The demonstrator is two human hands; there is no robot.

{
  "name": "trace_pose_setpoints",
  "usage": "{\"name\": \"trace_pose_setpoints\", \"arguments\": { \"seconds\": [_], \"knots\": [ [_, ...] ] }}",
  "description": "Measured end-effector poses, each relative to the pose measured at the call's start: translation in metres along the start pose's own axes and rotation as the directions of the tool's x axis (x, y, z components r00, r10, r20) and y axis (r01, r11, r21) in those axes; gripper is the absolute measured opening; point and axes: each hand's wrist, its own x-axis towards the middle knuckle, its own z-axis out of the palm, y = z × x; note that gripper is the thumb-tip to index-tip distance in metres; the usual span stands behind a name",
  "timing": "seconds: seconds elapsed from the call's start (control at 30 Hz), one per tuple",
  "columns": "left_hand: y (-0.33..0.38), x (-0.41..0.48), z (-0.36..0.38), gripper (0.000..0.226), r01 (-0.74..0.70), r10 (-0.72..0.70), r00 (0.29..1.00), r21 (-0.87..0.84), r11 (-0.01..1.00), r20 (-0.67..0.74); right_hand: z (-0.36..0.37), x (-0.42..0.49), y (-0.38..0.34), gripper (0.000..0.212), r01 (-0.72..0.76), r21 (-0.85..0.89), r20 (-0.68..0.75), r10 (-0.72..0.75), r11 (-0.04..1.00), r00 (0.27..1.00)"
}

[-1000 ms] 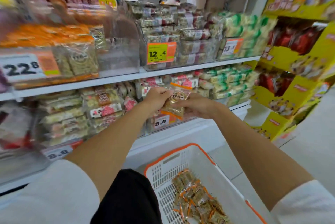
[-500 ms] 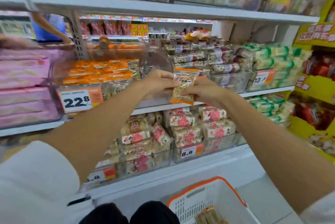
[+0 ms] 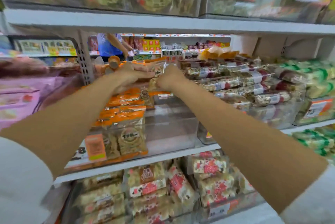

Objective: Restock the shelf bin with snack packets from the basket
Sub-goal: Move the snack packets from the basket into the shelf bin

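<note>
Pinching snack packet (image 3: pixel 157 76) between left hand (image 3: pixel 130 76) and right hand (image 3: pixel 171 79), both grasping it, above shelf bin (image 3: pixel 172 129).

Bright, even store light; heavy motion blur, wide-angle bending at edges.

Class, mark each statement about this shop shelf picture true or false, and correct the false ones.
1. The snack packet is held above the clear bin. True.
2. Only the right hand holds the packet. False: the left hand grips it too.
3. Orange packets fill the whole bin. False: they are stacked in its left part, and the right part looks bare.
4. Red-labelled packets lie on the shelf below the bin. True.
</note>
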Motion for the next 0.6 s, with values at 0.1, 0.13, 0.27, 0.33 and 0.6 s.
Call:
{"name": "trace_pose_setpoints", "arguments": {
  "seconds": [0.1,0.13,0.27,0.33,0.6],
  "knots": [
    [-0.012,0.024,-0.016,0.03,0.023,-0.007,0.994,0.148,0.989,-0.106,0.015,0.027,0.001,0.017,-0.017,-0.172,-0.039,0.01,0.985,0.999],
    [-0.015,0.03,-0.018,0.034,0.03,0.012,0.988,0.268,0.963,-0.153,0.022,0.038,0.007,0.022,-0.002,-0.241,-0.024,-0.004,0.97,1.0],
    [-0.029,0.052,-0.023,0.036,0.04,0.119,0.977,0.697,0.716,-0.179,0.05,0.063,0.021,0.03,0.021,-0.419,0.149,0.046,0.908,0.988],
    [-0.039,0.058,-0.025,0.034,0.012,0.134,0.982,0.751,0.66,-0.133,0.054,0.069,0.025,0.031,0.028,-0.452,0.211,0.077,0.892,0.974],
    [-0.066,0.07,-0.035,0.016,-0.113,0.241,0.969,0.772,0.625,-0.053,0.078,0.079,0.048,0.027,-0.055,-0.243,0.298,0.129,0.968,0.946]
  ]
}}
